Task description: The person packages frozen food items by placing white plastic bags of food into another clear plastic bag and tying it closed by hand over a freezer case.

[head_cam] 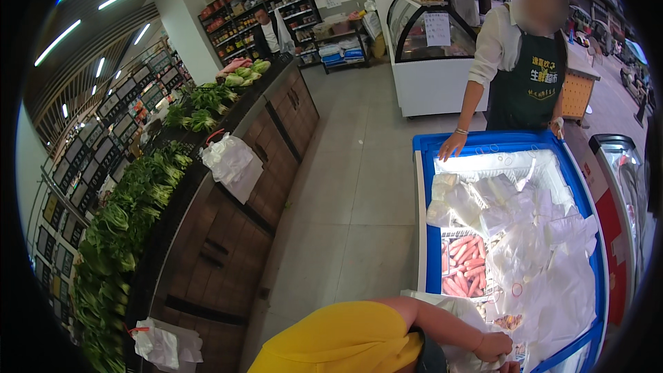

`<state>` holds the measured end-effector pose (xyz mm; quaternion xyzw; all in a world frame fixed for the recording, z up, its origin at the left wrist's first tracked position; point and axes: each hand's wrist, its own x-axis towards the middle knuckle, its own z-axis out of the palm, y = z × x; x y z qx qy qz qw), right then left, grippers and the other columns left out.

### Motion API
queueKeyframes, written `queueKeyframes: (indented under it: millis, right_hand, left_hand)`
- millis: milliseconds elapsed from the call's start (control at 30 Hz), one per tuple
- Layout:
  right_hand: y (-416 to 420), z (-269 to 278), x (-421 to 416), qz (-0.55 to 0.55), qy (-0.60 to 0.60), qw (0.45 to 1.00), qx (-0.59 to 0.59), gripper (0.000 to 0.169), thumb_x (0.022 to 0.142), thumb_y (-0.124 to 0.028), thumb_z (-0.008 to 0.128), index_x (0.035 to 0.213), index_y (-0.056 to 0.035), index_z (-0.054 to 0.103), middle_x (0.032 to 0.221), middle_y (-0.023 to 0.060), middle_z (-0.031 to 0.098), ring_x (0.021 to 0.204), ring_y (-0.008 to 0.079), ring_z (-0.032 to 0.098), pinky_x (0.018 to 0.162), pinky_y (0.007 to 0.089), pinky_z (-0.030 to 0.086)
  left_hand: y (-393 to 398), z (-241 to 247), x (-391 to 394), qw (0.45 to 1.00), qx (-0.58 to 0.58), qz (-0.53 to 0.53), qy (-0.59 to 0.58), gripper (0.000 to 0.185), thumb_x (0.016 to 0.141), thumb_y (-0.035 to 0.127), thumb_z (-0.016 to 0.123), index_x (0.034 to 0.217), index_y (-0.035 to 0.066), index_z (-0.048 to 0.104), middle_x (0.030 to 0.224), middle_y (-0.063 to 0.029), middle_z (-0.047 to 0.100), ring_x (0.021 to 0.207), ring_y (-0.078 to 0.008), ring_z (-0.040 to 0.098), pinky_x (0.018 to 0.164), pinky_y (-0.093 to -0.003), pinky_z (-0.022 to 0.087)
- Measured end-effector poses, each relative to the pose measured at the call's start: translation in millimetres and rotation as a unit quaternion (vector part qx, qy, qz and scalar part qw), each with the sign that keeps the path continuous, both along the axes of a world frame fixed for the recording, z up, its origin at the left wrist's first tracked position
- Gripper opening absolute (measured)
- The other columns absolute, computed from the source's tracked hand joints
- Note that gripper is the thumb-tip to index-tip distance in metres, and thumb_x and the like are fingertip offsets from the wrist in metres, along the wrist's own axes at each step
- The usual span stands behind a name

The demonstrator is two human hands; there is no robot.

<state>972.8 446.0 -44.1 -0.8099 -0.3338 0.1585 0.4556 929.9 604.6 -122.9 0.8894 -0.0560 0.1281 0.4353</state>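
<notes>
My left hand (493, 346), below a yellow sleeve (336, 339), reaches over the near end of a blue-rimmed chest freezer (422, 186). Its fingers are closed on thin white plastic bagging (456, 311). Just below it, part of my right hand (510, 367) shows at the picture's bottom edge; its grip is cut off. Translucent plastic sheeting (549, 274) covers much of the freezer. Pink sausages (463, 267) lie in a white basket at the left side, partly uncovered. A red ring (517, 290) rests on the sheeting.
A person in a dark green apron (525, 80) stands at the freezer's far end, one hand (453, 146) at its rim. Left across the tiled aisle (321, 248) runs a wooden counter (207, 254) with leafy greens (134, 212) and hanging plastic bags (228, 160). A glass display case (435, 46) stands behind.
</notes>
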Motion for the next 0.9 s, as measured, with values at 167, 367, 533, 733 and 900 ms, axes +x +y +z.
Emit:
queueKeyframes:
  millis: [167,367,533,733,900]
  right_hand:
    - [50.1,58.6,-48.7,-0.111,-0.397,0.909,0.055,0.03,0.068,-0.02,0.077,0.08,-0.0002,0.059,0.077,0.011,0.056,0.076,0.0279,0.053,0.072,0.0381,0.042]
    - [29.5,26.6,-70.3,-0.09,-0.248,0.964,0.045,0.016,0.071,-0.011,0.068,0.081,-0.0007,0.06,0.076,0.0112,0.056,0.072,0.0256,0.052,0.069,0.0369,0.043]
    - [45.4,15.0,-69.8,-0.148,-0.234,0.958,0.07,0.016,0.071,-0.01,0.066,0.082,-0.0001,0.059,0.075,0.0116,0.054,0.072,0.0256,0.05,0.067,0.0356,0.042]
    - [48.5,19.7,-75.8,-0.206,-0.177,0.962,0.022,0.017,0.072,-0.014,0.067,0.08,-0.0014,0.059,0.073,0.0106,0.053,0.07,0.0255,0.05,0.064,0.035,0.041]
    - [44.6,5.3,-72.8,-0.227,-0.24,0.941,0.075,0.018,0.07,-0.017,0.071,0.075,-0.0029,0.061,0.071,0.0094,0.056,0.067,0.0246,0.053,0.062,0.0349,0.044]
  left_hand:
    - [-0.8,15.1,-1.5,0.997,0.067,0.021,0.022,0.013,0.049,0.018,0.065,0.052,0.006,0.061,0.057,-0.015,0.057,0.061,-0.0339,0.058,0.053,-0.0418,0.046]
    - [0.8,-0.3,-1.2,0.993,-0.027,0.078,0.082,0.027,0.046,0.025,0.072,0.055,0.005,0.058,0.058,-0.0145,0.057,0.059,-0.0302,0.058,0.052,-0.0382,0.045]
    - [30.4,53.1,6.1,0.956,-0.007,-0.063,0.286,0.028,0.049,0.024,0.071,0.059,0.001,0.059,0.063,-0.016,0.059,0.056,-0.0267,0.056,0.051,-0.0348,0.042]
    - [47.6,80.3,14.9,0.886,0.062,-0.223,0.402,0.029,0.068,0.022,0.073,0.079,-0.003,0.065,0.07,-0.0112,0.06,0.065,-0.0215,0.053,0.059,-0.035,0.042]
    - [44.5,13.1,46.3,0.842,-0.066,-0.225,0.486,0.037,0.07,0.025,0.076,0.094,0.0,0.062,0.082,-0.0033,0.055,0.078,-0.0168,0.047,0.068,-0.0313,0.039]
